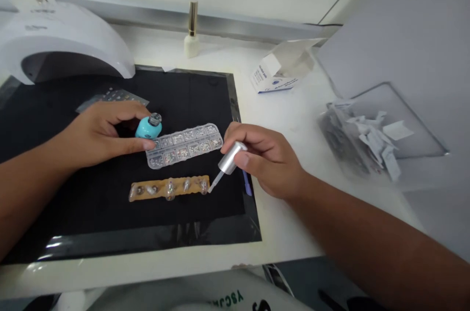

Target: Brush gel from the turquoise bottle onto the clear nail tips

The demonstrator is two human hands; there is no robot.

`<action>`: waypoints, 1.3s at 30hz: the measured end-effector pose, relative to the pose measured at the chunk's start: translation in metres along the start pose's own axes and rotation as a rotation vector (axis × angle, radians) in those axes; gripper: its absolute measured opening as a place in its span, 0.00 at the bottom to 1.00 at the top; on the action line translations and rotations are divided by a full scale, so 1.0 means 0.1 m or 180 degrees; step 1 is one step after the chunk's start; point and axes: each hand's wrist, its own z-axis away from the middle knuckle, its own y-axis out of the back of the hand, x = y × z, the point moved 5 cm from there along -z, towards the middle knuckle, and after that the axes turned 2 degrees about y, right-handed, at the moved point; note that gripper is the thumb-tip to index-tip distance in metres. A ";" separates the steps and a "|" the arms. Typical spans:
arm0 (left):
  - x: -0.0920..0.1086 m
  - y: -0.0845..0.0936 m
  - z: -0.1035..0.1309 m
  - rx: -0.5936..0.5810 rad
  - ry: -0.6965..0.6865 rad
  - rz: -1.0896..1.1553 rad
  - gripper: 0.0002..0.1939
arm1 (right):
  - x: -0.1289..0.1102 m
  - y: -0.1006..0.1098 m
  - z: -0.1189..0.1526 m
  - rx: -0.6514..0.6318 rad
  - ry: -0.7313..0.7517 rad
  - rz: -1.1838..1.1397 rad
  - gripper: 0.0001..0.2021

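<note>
My left hand (106,132) grips an open turquoise bottle (149,127), tilted, its neck pointing up and right. Between the thumb and fingers of my right hand (262,156) is a silver-capped brush (232,158), its tip pointing down and left at the right end of a tan strip (179,187). Several decorated nail tips sit along this strip. Whether the brush touches the rightmost one is hard to tell. A clear compartment case (183,145) filled with small gems lies just above the strip, beside my left thumb.
A white lamp (69,39) stands at back left, near a gold-capped bottle (191,32). An opened white box (282,68) and a clear bin of wrappers (374,139) are right of the black mat (110,223). A gem sheet (110,96) lies behind my left hand.
</note>
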 end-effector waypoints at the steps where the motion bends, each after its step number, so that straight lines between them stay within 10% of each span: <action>1: 0.00 0.00 0.00 0.0017 0.0019 -0.0029 0.13 | 0.01 -0.01 0.01 -0.0035 -0.0012 0.0026 0.05; 39: 0.06 -0.01 0.01 0.0111 0.0235 -0.0213 0.23 | 0.09 -0.01 0.00 -0.0007 -0.0397 0.0046 0.07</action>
